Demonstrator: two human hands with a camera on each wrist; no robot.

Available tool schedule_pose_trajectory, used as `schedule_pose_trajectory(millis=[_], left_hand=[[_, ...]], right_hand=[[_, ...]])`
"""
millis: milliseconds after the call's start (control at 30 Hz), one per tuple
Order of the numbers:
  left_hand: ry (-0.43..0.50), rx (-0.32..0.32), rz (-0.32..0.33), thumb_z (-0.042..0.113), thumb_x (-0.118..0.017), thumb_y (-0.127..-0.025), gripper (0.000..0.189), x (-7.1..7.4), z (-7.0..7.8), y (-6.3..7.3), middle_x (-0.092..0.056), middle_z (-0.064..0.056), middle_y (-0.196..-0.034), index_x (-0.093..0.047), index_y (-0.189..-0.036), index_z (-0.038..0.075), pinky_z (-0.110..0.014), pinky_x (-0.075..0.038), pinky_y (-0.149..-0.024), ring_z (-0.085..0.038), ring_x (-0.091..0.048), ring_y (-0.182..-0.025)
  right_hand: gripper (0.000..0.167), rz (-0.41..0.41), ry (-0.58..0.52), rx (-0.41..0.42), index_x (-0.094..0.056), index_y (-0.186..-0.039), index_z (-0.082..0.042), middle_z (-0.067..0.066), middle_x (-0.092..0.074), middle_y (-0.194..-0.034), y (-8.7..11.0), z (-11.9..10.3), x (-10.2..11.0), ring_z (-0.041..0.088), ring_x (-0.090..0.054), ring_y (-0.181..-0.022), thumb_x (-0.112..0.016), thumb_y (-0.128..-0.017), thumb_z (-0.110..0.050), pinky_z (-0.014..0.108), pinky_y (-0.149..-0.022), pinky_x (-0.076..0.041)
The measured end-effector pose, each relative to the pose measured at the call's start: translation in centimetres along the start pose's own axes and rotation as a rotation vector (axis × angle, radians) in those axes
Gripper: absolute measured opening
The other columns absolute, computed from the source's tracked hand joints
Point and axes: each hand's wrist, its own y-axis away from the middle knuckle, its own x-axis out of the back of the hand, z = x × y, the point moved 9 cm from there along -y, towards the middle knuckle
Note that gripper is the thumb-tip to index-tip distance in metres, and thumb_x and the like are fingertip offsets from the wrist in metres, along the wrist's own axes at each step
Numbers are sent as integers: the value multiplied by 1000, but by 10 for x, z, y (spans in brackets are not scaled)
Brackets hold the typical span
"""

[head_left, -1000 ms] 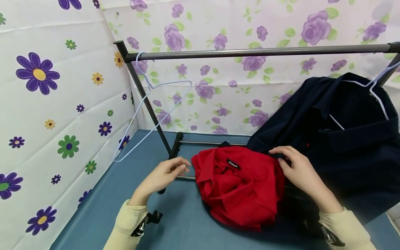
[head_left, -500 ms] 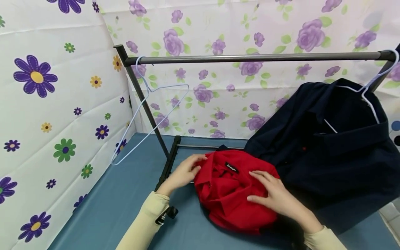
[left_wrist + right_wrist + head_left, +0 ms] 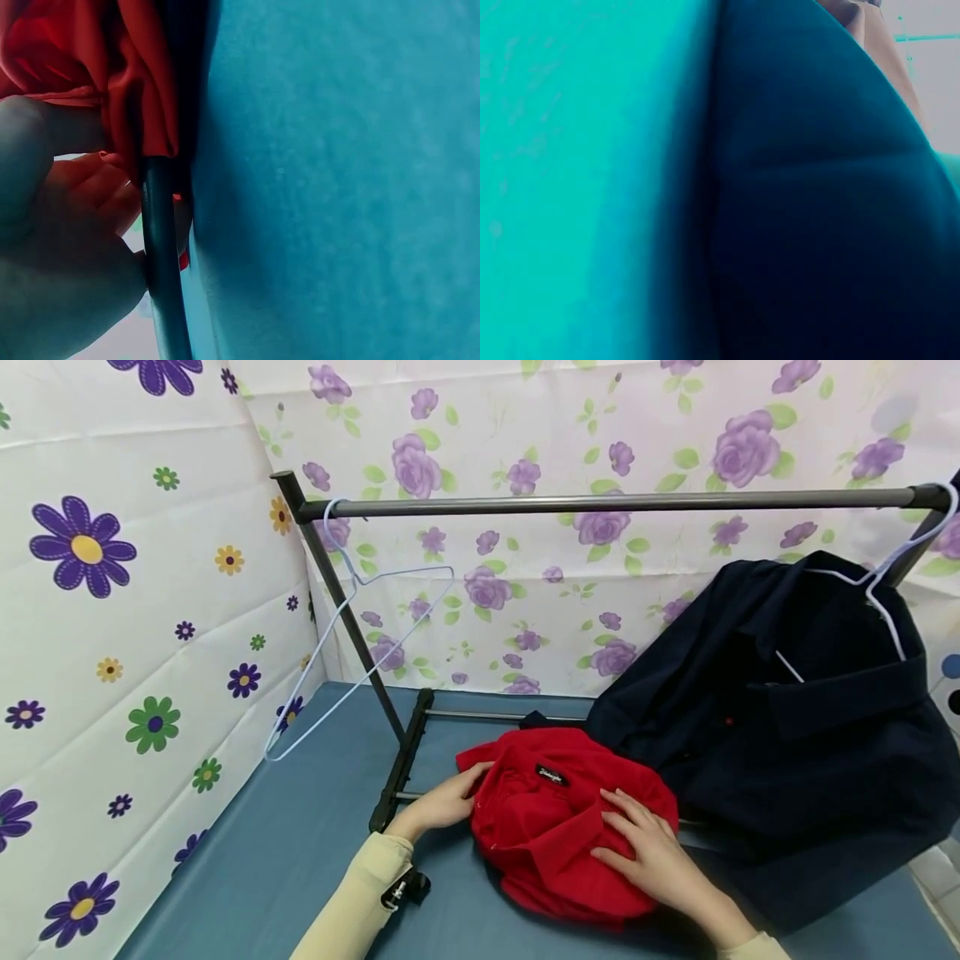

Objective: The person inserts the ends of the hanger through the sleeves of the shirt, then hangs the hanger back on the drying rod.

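Red garment (image 3: 558,872), short of desk (image 3: 255,868) far edge.
Right hand (image 3: 651,853) was spread wide, seemingly for steadying; left hand (image 3: 447,800) hold couldn't be told.

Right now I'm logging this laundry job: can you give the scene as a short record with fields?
left hand: at the left edge of the red shirt, grip unclear
right hand: fingers extended, resting on the red shirt
black label: on the red shirt
bare hanger: left end of the bar
dark shirt: hanging at right
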Motion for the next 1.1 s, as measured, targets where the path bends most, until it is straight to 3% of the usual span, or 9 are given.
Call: schedule_pose_trajectory(millis=[100,200,433,567,633,700,800,967,1100], left_hand=[[-27,8,17,10,-50,-105,51,2,3,0,-47,-11,-150,-37,-154,7,-45,-39,-110,-24,-48,-134],[-48,-2,42,7,-52,-104,49,5,7,0,-55,-12,-143,-41,-151,6,-44,-45,-104,-25,-55,-128],[-60,-23,180,1,-58,-100,38,18,14,3,-67,-8,-120,-57,-138,8,-39,-51,-88,-22,-63,-107],[-42,-25,242,1,-59,-100,34,27,19,5,-68,-4,-110,-61,-133,10,-35,-52,-84,-18,-63,-99],[-31,-24,261,3,-59,-101,33,33,22,7,-67,-3,-108,-62,-133,11,-33,-52,-79,-18,-62,-94],[-25,-25,286,4,-59,-101,32,39,27,10,-67,-3,-108,-62,-133,11,-31,-52,-74,-19,-61,-92],[-22,-36,336,5,-58,-102,31,51,36,14,-67,-4,-110,-64,-133,10,-31,-51,-71,-20,-63,-92],[5,-74,419,4,-57,-103,30,71,54,20,-68,-8,-118,-65,-131,8,-37,-55,-73,-21,-65,-96],[54,-122,489,2,-55,-103,29,88,73,26,-68,-13,-124,-66,-129,6,-45,-56,-82,-27,-66,-105]], right_hand=[[29,36,25,21,-75,-115,-15,8,-50,-149,0,0,2,36,-37,-142,-79,-89,-28,67,-101,-35],[19,62,39,30,-77,-106,-17,8,-53,-146,0,0,4,35,-39,-141,-80,-88,-19,66,-98,-37],[26,143,-13,46,-74,-114,-7,12,-59,-138,-2,-1,15,37,-50,-131,-76,-88,-3,65,-99,-42],[32,232,-48,34,-71,-120,-2,14,-66,-128,-3,-2,30,33,-62,-118,-72,-89,3,53,-95,-50],[33,277,-53,27,-70,-122,-2,13,-68,-124,-4,-3,41,30,-64,-113,-71,-89,4,39,-94,-52],[33,315,-64,38,-70,-121,-3,13,-69,-121,-5,-5,52,28,-66,-110,-70,-89,6,22,-94,-48],[33,346,-79,80,-70,-121,-4,13,-70,-119,-10,-11,69,27,-66,-107,-70,-89,7,3,-93,-34],[37,338,-82,155,-71,-123,-7,8,-71,-116,-18,-22,93,24,-67,-102,-71,-88,7,1,-92,-34],[36,351,-84,180,-71,-124,-6,11,-71,-118,-25,-29,112,18,-65,-100,-71,-89,6,2,-90,-37]])
